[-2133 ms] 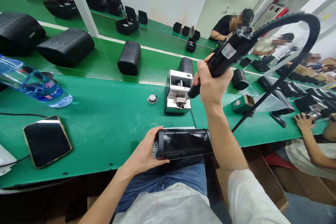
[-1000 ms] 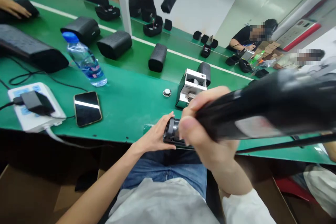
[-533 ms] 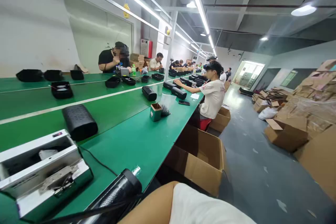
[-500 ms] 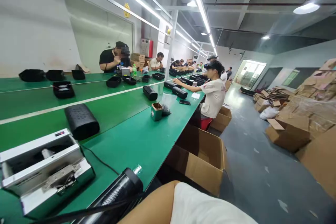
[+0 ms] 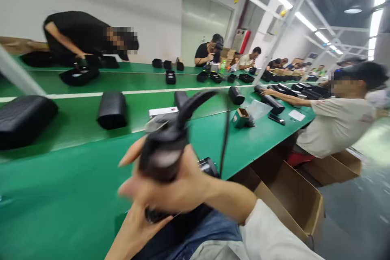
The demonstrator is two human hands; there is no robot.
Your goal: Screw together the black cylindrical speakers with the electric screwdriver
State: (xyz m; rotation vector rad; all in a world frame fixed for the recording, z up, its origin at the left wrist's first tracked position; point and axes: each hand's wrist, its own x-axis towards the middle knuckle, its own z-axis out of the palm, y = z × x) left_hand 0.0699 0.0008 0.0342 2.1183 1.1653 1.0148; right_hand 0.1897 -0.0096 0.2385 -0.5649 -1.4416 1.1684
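Note:
Close in front of me is a black cylindrical device [image 5: 158,166] with a strap loop at its upper end, blurred by motion. My right hand [image 5: 189,189] is wrapped round its upper part, the white sleeve behind it. Lower down, my left hand [image 5: 141,221] grips the dark bottom portion, its fingers mostly hidden. The black strap [image 5: 201,99] arches up and to the right, and a thin end hangs down. Behind my wrist shows the rounded end of another black cylinder [image 5: 209,166].
Black cases [image 5: 112,109] stand along the green table [image 5: 76,187]. Partly hidden behind the device is a white box [image 5: 163,112]. A green box [image 5: 240,118] sits further right. Cardboard cartons [image 5: 292,195] line the floor. Co-workers [image 5: 341,118] sit or bend at the table.
My view has swung left, bringing a bending co-worker into sight. Both my hands have come into view with the black device, and the white box now sits further off behind it.

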